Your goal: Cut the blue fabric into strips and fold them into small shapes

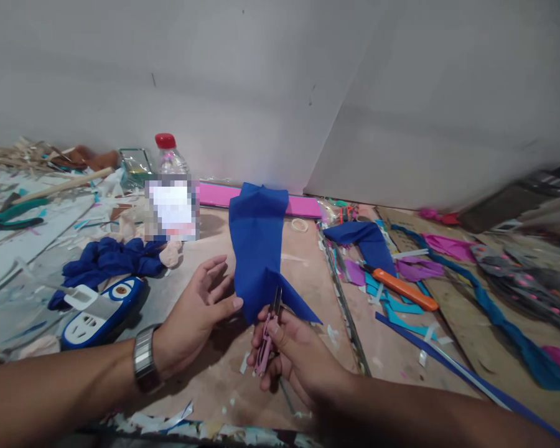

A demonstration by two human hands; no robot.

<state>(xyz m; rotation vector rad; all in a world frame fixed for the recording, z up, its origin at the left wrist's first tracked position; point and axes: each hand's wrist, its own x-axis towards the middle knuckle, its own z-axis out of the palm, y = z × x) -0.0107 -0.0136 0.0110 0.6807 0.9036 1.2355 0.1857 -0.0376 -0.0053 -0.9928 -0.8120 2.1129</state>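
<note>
A long piece of blue fabric [260, 242] lies over the work board, its far end on a pink strip [214, 195]. Near its close end the fabric is partly cut, and a pointed flap slants off to the right. My right hand [294, 348] is closed around small pink-handled scissors [267, 342], whose dark blades point away from me against the fabric at the cut. On the fabric's left edge, my left hand [205, 311] has its fingers loosely curled and apart, thumb beside the cloth. Whether the thumb touches the cloth I cannot tell.
Left are a blue and white power strip [103, 311], bunched blue fabric [114, 256], green-handled pliers [16, 214] and a red-capped bottle [172, 155]. Rightward lie an orange utility knife [404, 289], a folded blue cloth piece [371, 242] and scattered scraps. A grey wall [261, 93] closes the back.
</note>
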